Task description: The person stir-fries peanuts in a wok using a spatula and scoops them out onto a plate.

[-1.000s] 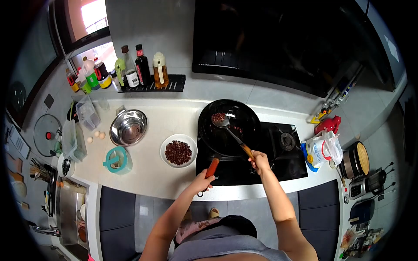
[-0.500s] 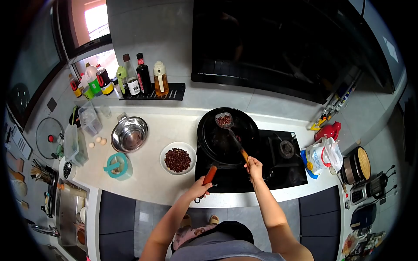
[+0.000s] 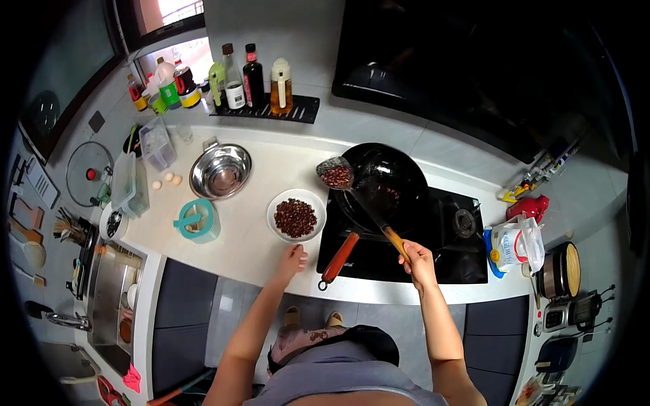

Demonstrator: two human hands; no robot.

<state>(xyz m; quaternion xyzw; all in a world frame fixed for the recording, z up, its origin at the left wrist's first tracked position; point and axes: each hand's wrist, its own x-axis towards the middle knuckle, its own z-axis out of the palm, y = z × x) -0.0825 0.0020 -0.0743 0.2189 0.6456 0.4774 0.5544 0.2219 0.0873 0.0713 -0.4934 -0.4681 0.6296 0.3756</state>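
My right hand [image 3: 418, 262] is wrapped around the wooden handle of a skimmer [image 3: 336, 174]. Dark red nuts or beans lie in its bowl, which hangs over the left rim of the black wok [image 3: 406, 196]. A few more pieces show inside the wok, whose wooden handle [image 3: 338, 259] points toward me with no hand on it. My left hand [image 3: 291, 262] holds nothing, its fingers loosely bent and apart, just below the white bowl [image 3: 272, 230]. Whether it touches the bowl's near rim I cannot tell. Inside that bowl is a heap of the dark red pieces [image 3: 295, 217].
Left of the white bowl stand a teal-lidded jug [image 3: 203, 227] and a steel basin [image 3: 220, 171]. Several eggs [image 3: 167, 181] lie beyond them. Bottles line a black wall shelf [image 3: 298, 109]. Right of the stove [image 3: 440, 260] sits a white bag [image 3: 518, 245].
My left hand has let go of the wok handle and moved left toward the white bowl. My right hand has brought the loaded skimmer from inside the wok to its left rim.
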